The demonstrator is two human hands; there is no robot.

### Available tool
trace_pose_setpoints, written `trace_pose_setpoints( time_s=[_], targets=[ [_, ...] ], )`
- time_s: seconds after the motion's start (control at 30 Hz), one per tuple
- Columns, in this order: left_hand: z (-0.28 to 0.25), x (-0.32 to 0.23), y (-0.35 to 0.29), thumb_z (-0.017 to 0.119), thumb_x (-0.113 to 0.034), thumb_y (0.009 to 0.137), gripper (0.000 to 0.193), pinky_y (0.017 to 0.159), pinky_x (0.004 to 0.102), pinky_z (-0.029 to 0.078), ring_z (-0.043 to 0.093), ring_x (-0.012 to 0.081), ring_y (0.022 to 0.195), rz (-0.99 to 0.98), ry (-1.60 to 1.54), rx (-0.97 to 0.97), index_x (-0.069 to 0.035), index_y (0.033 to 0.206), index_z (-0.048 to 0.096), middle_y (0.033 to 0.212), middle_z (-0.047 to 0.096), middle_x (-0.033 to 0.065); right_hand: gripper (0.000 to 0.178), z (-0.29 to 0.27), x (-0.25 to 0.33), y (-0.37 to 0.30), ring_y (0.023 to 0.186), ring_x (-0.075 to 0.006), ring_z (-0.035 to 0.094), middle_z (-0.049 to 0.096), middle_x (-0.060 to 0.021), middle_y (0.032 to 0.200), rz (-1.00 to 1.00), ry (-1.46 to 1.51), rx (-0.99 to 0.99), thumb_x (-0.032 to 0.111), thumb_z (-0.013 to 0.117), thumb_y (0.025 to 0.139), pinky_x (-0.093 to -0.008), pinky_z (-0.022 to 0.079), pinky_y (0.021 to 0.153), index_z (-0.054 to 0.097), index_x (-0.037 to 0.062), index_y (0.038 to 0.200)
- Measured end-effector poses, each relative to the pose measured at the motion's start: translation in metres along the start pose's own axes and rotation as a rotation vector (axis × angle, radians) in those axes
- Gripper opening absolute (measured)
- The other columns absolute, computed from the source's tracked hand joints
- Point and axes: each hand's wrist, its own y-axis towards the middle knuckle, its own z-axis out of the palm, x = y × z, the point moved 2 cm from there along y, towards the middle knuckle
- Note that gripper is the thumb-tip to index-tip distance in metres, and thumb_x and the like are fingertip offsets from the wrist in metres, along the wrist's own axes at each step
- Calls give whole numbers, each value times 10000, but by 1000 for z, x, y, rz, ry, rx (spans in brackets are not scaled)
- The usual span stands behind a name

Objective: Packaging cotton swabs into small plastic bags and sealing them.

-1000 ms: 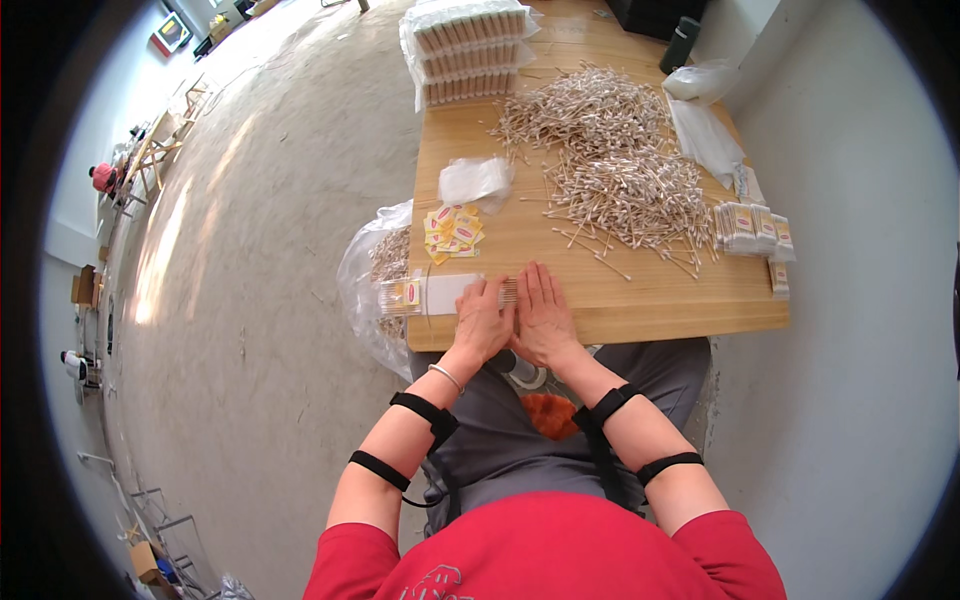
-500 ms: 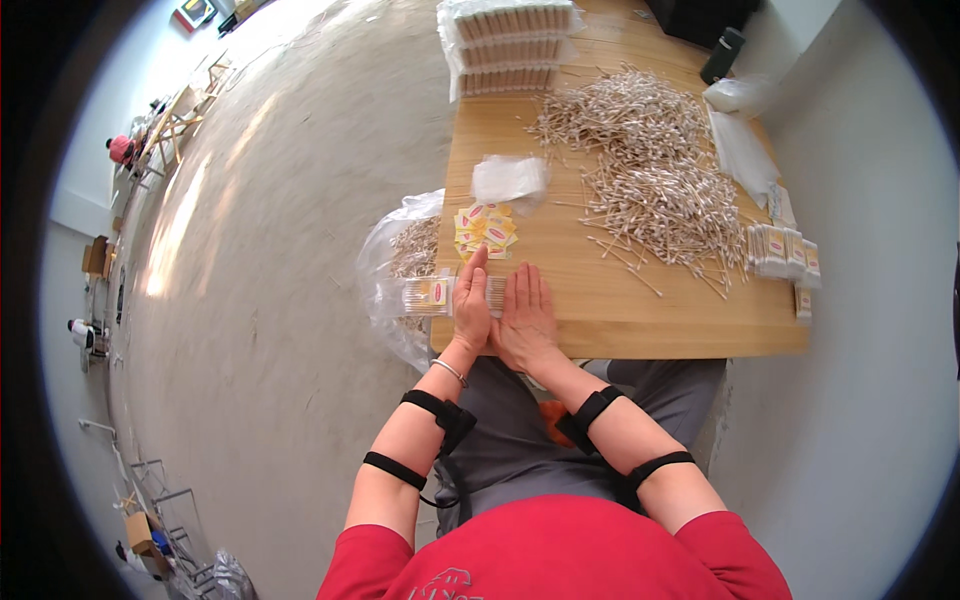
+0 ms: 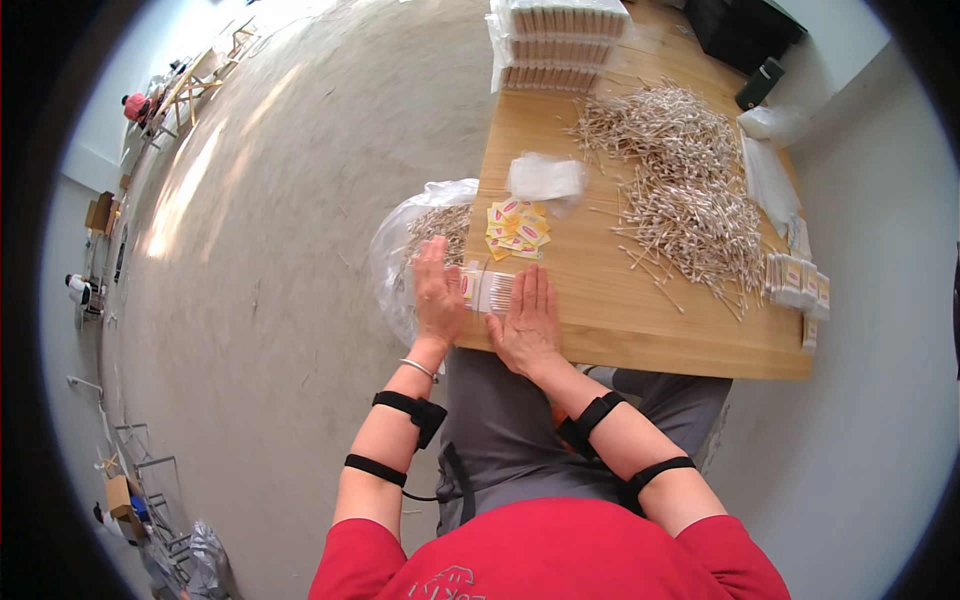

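While both hands hang straight-fingered, each grip is flat & spread w/ nothing clasped: L hand (image 3: 438, 300) is L of, & nearer the person than, the yellow card pile (image 3: 518, 229), at the bench's (image 3: 640, 325) L edge; R hand (image 3: 528, 330) is on the cards' near side, roughly in line w/ them. Btwn the hands, just nearer than the cards, is the swab row (image 3: 502, 291), R fingers right beside it (contact: can't tell), plus a labelled pack (image 3: 468, 287) next to L hand. Bench edge runs close L of the cards, clear bag (image 3: 392, 262) of swabs past it. R of the cards, bare wood gives moving room up to the swab heap (image 3: 690, 200).
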Motion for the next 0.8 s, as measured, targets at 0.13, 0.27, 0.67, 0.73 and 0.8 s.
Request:
trace_pose_setpoints(
  time_s=[0.13, 0.27, 0.67, 0.73, 0.8],
  targets=[
    [-15, 51, -5, 386, -300, 981, 493, 1134, 419, 178, 311, 359, 1351, -116, 370, 26, -16, 1384, 389, 1393, 431, 196, 846, 3, 10, 3, 1415, -402, 67, 104, -276, 1504, -20, -26, 2, 451, 485, 885, -480, 65, 1151, 141, -106, 1420],
    [-7, 92, -9, 388, -333, 996, 512, 1121, 377, 225, 357, 302, 1333, -322, -133, 204, -8, 1391, 376, 1387, 443, 184, 854, 6, 24, 8, 1415, -404, 66, 104, -283, 1501, -31, -29, 29, 461, 483, 885, -482, 61, 1151, 140, -111, 1418],
    [0, 63, -1, 395, -256, 1016, 419, 956, 261, 433, 536, 143, 1118, -611, -897, 223, 4, 1343, 434, 1266, 563, 110, 905, 17, 38, 15, 1423, -403, 19, 73, -284, 1509, -43, -19, 10, 475, 516, 866, -478, 31, 1153, 118, -123, 1416],
    [-1, 63, -3, 393, -262, 1017, 422, 957, 261, 434, 537, 144, 1116, -610, -897, 207, 4, 1342, 435, 1268, 562, 113, 919, 20, 44, 16, 1423, -406, 12, 66, -288, 1508, -31, -17, 32, 480, 524, 861, -474, 24, 1152, 112, -127, 1414],
    [-2, 64, -4, 392, -268, 1017, 425, 957, 262, 434, 539, 146, 1113, -606, -898, 192, 4, 1342, 436, 1270, 561, 115, 924, 22, 50, 16, 1423, -408, 8, 61, -290, 1508, -40, -17, 33, 483, 524, 861, -473, 21, 1152, 108, -129, 1414]
  ],
)
